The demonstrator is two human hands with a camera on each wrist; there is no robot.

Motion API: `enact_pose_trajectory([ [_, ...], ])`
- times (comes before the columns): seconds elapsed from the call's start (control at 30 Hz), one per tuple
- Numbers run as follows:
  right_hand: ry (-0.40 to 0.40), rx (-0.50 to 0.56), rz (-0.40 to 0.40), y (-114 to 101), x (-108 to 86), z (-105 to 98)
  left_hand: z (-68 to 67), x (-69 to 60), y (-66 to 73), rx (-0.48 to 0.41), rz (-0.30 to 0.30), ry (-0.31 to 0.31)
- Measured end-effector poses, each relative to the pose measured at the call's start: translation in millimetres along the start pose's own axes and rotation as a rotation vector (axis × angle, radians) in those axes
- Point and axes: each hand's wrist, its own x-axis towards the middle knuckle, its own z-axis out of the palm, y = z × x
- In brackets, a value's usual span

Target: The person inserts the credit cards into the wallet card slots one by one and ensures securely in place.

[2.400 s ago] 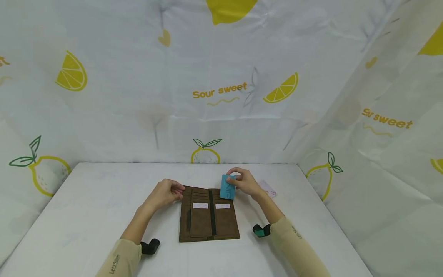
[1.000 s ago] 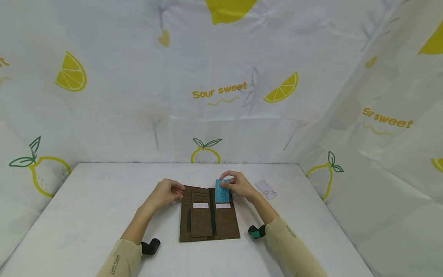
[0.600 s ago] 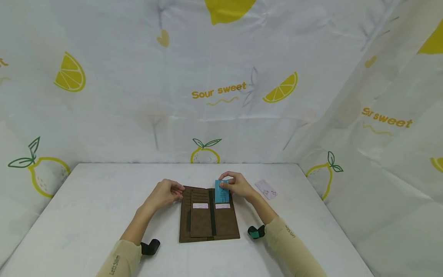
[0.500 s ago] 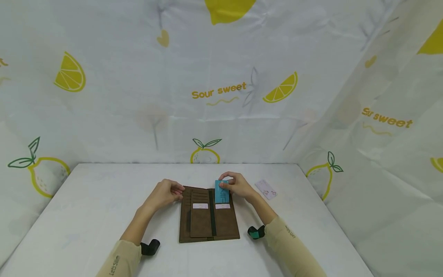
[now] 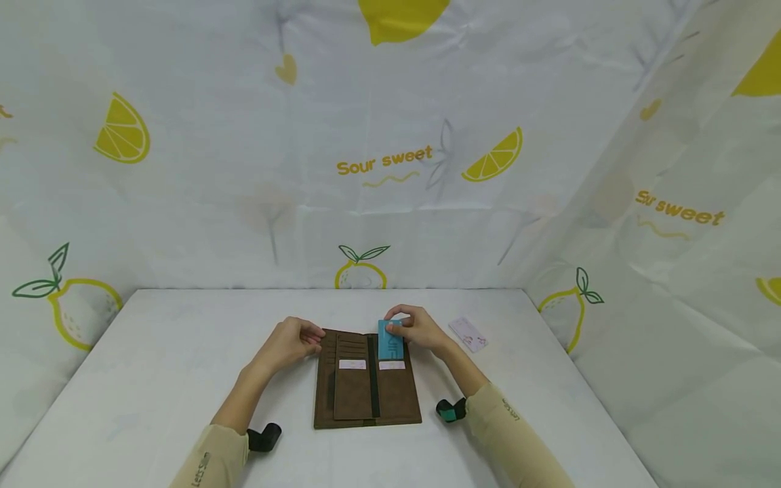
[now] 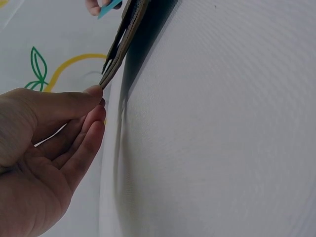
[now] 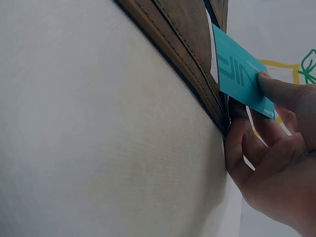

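A brown wallet [image 5: 352, 396] lies spread on the white table, with a white card strip showing in a slot on each half. My left hand [image 5: 291, 341] pinches the wallet's upper left corner; in the left wrist view the thumb and index finger of that hand [image 6: 54, 133] meet on its edge [image 6: 114, 64]. Over the right half, my right hand [image 5: 417, 329] pinches a blue-green card [image 5: 389, 344] upright. In the right wrist view the thumb is on the card's face [image 7: 239, 69], and its lower end is at the slot beside the white card; how deep it sits I cannot tell.
A pale card with a pink print [image 5: 468, 335] lies on the table [image 5: 152, 379] to the right of the wallet. A white cloth with lemon prints [image 5: 244, 237] hangs behind and on the right. Black wrist mounts [image 5: 265, 438] sit at both cuffs.
Since the earliest frame, my right hand has brought the blue-green card left and slightly down over the wallet's right half, turning it straighter. In the latest frames it barely moves. The left hand stays put.
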Motion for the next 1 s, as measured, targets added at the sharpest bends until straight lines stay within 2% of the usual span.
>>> enact_pose_trajectory([
  [0.43,-0.025,-0.030,-0.002,-0.1,-0.4,-0.7,0.2,2.2,-3.2,0.032,0.002,0.002],
  [1.0,-0.038,-0.031,0.010,-0.8,0.1,-0.7,1.0,1.3,-1.3,0.026,-0.007,0.010],
])
